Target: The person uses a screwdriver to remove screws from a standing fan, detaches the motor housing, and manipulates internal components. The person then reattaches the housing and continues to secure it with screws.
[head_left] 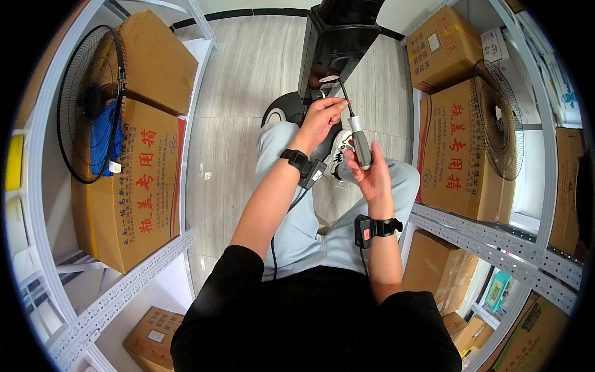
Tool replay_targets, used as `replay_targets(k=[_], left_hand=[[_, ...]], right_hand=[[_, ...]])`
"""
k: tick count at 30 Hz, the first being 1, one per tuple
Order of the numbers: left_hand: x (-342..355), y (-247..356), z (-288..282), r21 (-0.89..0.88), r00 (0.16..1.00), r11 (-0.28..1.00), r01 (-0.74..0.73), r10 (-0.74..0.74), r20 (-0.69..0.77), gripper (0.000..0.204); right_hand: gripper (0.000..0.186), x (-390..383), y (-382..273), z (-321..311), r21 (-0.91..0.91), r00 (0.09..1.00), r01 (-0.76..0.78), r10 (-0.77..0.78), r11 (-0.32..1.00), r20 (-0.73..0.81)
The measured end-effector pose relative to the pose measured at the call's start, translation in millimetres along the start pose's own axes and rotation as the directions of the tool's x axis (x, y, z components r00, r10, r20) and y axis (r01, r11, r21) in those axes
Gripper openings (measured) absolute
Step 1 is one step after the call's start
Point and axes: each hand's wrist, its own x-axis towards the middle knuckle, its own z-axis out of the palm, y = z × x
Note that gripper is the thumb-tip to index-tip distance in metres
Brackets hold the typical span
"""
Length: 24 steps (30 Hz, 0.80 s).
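Note:
A screwdriver (pixel 360 141) with a grey and white handle and a dark thin shaft points up and away from me. My right hand (pixel 373 177) has its fingers against the handle's butt end. With fingertips pinched together, my left hand (pixel 321 121) is at the shaft; whether a small part is also between them cannot be made out. Beyond the shaft's tip stands a glossy black column (pixel 334 53), with a pale oval spot (pixel 329 79) low on its near face. The tip is close to that spot; contact is unclear.
Metal shelves (pixel 124 291) flank me on both sides, loaded with cardboard boxes (pixel 139 180). One black fan grille (pixel 121 74) leans on the left boxes, another fan grille (pixel 517 130) on the right. My shoes (pixel 336 154) are beside the column's round black base (pixel 288 105).

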Motion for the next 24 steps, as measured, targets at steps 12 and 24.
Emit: replay_targets(k=[12,24], left_hand=[[0,0,3,0.000,1.000,1.000,-0.006,0.006,-0.010,0.021],[3,-2,-6,-0.020,1.000,1.000,-0.024,0.024,0.011,0.023]], right_hand=[[0.040,-7,-1,21,-0.089,0.984,0.052,-0.066,0.995,-0.168],[0.041,-7,1,30,-0.186,0.971,0.058,-0.099,0.981,-0.219]])
